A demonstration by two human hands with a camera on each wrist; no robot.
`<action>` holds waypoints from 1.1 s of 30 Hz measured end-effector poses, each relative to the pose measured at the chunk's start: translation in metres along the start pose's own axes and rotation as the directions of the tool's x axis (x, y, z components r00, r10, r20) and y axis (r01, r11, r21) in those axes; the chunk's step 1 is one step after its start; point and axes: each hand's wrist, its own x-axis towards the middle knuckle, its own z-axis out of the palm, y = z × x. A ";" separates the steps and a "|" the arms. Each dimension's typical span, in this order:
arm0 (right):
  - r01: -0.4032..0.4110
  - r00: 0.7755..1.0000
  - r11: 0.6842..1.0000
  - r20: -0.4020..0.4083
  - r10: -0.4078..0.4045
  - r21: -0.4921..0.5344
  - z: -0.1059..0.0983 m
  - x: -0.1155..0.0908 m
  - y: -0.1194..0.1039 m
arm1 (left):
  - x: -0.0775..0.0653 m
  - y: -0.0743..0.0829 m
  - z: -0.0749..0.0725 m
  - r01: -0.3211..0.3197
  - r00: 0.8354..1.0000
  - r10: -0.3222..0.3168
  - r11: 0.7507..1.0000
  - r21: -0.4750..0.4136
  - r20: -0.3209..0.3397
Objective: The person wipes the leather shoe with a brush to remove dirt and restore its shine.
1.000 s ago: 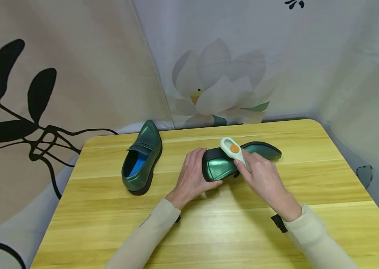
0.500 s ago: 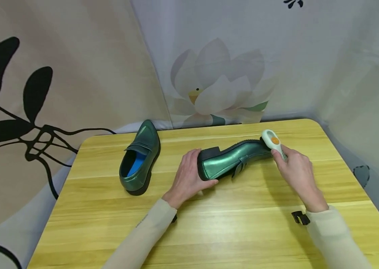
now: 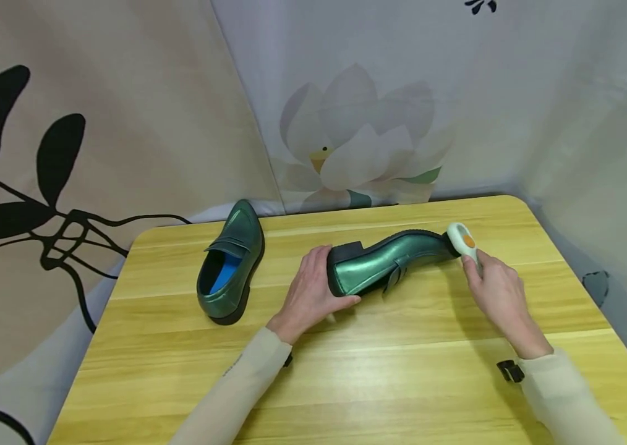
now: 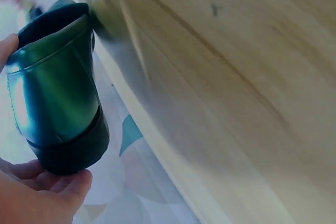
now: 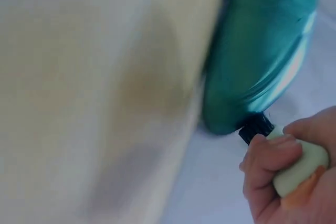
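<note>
A shiny green loafer [image 3: 371, 272] is held tilted on its side over the table, its black sole turned up and away. My left hand [image 3: 309, 292] grips it round the heel; in the left wrist view the thumb and fingers [image 4: 52, 195] clasp the loafer's heel end [image 4: 58, 98]. My right hand [image 3: 501, 300] holds a small white brush [image 3: 462, 240] with an orange spot by its handle. Seen from the right wrist, the brush's black bristles [image 5: 256, 128] touch the loafer's toe [image 5: 231, 93]. Whether the loafer's underside touches the table is unclear.
The matching green loafer [image 3: 243, 224], with a blue insole [image 3: 226, 272], stands upright on the left of the wooden table [image 3: 141, 352]. A printed curtain [image 3: 375, 142] hangs close behind the table's back edge.
My right hand has moved the brush rightward from near the loafer's heel along the sole to the toe tip. My left hand keeps its grip at the heel, shifting slightly left.
</note>
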 end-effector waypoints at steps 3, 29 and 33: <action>-0.047 0.999 0.999 0.014 0.047 -0.026 -0.003 -0.004 0.018 | 0.001 0.003 0.001 0.010 1.000 -0.010 1.000 -0.011 0.002; -0.159 0.979 0.987 0.131 0.156 0.015 -0.011 0.006 0.029 | 0.001 0.004 -0.002 0.116 0.992 -0.113 0.992 -0.049 0.053; -0.106 0.991 0.994 0.086 0.103 0.025 -0.006 0.011 0.018 | 0.001 0.005 -0.003 0.116 0.992 -0.113 0.992 -0.044 0.047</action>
